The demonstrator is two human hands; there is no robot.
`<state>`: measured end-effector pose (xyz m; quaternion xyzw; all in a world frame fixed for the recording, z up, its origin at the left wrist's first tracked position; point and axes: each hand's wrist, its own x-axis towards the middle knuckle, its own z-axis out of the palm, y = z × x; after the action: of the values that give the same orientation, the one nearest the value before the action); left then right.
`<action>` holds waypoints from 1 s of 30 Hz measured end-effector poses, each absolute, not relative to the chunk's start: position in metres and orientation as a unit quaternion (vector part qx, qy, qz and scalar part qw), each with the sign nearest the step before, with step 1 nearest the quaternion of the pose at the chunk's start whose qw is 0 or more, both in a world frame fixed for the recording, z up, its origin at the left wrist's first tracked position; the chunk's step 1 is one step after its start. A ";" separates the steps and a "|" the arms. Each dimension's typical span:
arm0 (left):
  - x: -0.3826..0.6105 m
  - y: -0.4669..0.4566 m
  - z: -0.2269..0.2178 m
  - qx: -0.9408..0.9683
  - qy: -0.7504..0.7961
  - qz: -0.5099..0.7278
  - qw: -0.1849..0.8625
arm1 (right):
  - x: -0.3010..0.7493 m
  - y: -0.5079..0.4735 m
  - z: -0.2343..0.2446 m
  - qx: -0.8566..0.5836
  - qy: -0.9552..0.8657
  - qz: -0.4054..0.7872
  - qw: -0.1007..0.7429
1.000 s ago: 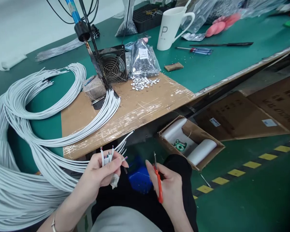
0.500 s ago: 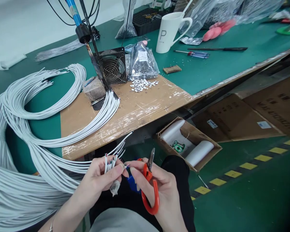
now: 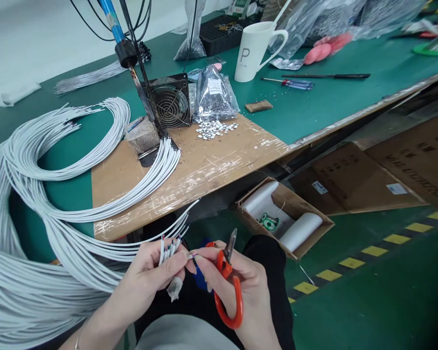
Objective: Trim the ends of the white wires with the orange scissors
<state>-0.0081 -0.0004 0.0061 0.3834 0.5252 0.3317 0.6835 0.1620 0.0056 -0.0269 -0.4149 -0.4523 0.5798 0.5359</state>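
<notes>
Together, your hands pinch one white cable's coloured wire end [image 3: 193, 256]

Your left hand [image 3: 155, 270] grips a bunch of thin white cables [image 3: 167, 251] over your lap [image 3: 193, 306]. Your right hand [image 3: 250, 287] closes thumb and forefinger onto that end, also holding orange-handled metal scissors [image 3: 225, 269].

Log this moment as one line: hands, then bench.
left hand: holds cables | right hand: holds scissors, touches wire tip | bench: mug, fan
</notes>
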 end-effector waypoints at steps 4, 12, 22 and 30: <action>-0.006 -0.002 0.008 0.399 0.531 0.333 0.669 | 0.160 0.005 -0.028 -0.427 -0.435 0.591 0.529; -0.002 -0.002 0.013 0.455 0.556 0.330 0.613 | 0.167 0.006 -0.023 -0.440 -0.477 0.563 0.512; 0.002 -0.004 0.013 0.438 0.563 0.331 0.618 | 0.161 0.001 -0.026 -0.454 -0.451 0.563 0.523; 0.003 -0.005 0.012 0.456 0.562 0.327 0.608 | 0.156 -0.003 -0.042 -0.432 -0.387 0.630 0.516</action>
<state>0.0025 -0.0054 0.0119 0.4560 0.5624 0.3265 0.6075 0.1561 -0.0028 -0.0424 -0.4317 -0.3867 0.6304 0.5164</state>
